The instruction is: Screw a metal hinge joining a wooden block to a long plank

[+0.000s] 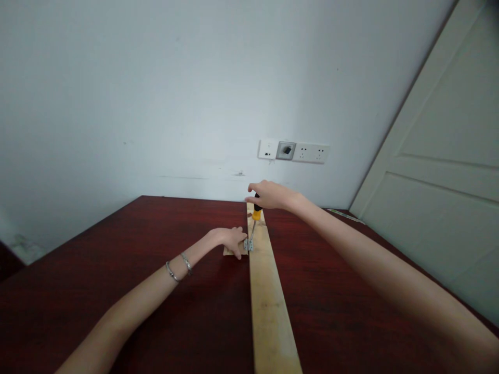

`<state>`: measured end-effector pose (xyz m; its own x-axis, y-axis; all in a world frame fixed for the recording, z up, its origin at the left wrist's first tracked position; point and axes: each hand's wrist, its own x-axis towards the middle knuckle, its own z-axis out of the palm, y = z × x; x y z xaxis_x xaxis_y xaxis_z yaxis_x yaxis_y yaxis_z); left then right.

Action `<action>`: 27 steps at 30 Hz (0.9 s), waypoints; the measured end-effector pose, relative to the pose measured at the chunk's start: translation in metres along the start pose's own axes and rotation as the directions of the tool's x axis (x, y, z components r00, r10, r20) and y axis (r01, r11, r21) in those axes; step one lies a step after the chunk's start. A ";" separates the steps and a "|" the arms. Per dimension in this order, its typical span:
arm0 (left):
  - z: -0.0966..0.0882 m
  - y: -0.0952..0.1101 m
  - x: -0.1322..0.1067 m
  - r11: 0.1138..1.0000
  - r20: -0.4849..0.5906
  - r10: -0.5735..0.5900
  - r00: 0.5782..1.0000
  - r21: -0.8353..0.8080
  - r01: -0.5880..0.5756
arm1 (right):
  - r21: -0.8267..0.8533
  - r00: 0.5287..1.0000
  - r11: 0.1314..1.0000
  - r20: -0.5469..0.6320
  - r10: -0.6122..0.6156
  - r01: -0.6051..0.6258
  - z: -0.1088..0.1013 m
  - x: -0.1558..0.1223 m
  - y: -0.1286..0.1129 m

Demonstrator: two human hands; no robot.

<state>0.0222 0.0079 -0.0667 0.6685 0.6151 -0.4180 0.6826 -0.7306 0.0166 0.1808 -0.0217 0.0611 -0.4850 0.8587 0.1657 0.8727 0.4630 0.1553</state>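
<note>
A long pale wooden plank [268, 301] lies on the dark red table [156, 270], running away from me. My right hand [268, 195] is closed round the top of a screwdriver with a yellow and black handle [256, 212], held upright with its tip down at a small metal hinge [247, 244] on the plank's left edge. My left hand [230, 239] is closed on a small wooden piece [230, 251] beside the plank and presses it and the hinge in place. Two thin bracelets [179, 267] sit on my left wrist.
A white wall stands behind the table, with a strip of sockets and a switch [293, 151]. A pale door [440, 171] is at the right. A thin flat object [345, 214] lies at the table's far right edge.
</note>
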 end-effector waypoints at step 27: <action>-0.003 0.001 -0.005 1.000 -0.019 -0.016 1.000 -0.024 0.016 | -0.040 0.995 0.999 -0.099 -0.013 0.009 0.005 -0.010 -0.004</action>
<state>0.0208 0.0049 -0.0619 0.6627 0.6325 -0.4009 0.7001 -0.7133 0.0320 0.1831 -0.0312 0.0536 -0.4994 0.8266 0.2594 0.8653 0.4614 0.1956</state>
